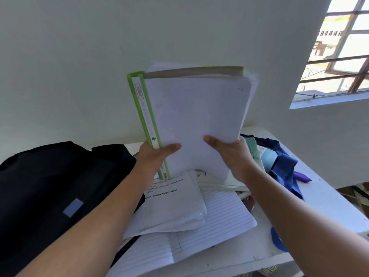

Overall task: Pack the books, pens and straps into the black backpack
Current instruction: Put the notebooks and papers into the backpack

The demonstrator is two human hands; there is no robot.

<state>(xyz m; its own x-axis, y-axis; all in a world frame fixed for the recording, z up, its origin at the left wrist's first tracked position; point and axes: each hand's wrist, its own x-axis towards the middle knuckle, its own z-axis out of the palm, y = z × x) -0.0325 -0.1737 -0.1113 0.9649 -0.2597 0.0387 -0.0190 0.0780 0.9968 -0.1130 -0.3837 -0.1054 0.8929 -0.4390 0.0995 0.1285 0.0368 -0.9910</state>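
Head view: both hands' fingers hide behind the upright books (195, 108).

Both hands, left (154, 156) and right (229, 154), hold a book stack (195, 108) upright above the table (329, 198).

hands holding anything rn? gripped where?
Both hold one upright stack of white papers and green-spined folder: left hand grips its lower left corner at the spine, right hand its lower right corner.

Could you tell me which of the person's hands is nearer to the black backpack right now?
Left. The left hand grips the lifted stack of books at its green-spined edge, just beside the black backpack. The right hand holds the stack's opposite edge, farther away.
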